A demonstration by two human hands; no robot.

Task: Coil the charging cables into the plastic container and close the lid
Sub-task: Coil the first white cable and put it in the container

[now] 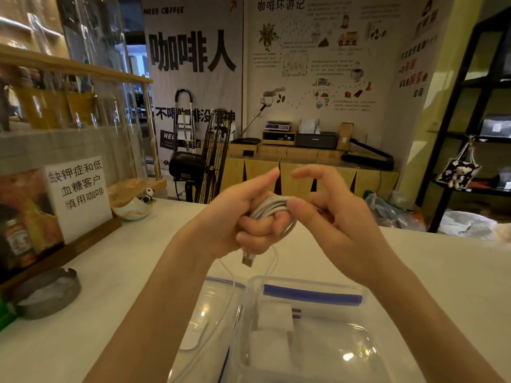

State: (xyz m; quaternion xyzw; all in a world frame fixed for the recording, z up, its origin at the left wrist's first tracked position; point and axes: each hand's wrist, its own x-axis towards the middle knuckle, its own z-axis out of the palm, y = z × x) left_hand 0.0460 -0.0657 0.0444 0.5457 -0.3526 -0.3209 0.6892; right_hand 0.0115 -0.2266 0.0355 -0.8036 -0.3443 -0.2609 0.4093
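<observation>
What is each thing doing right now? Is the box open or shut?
White charging cable, mostly coiled, loose end hanging down.
Silver USB plug, dangling below the left hand.
Clear plastic container, open, white charger block inside.
Clear blue-edged lid, off, lying beside the container.
Left hand, gripping the coil.
Right hand, thumb pressing the coil.

One head-worn wide-angle view, taken from the person's own spot at the near edge of the table (124, 258). Faces forward, tilted down. Close range: plastic container (304, 279) sits right under the lens at bottom frame. Poster wall (193, 51) is far across the room, black shelf (456, 134) far right.
</observation>
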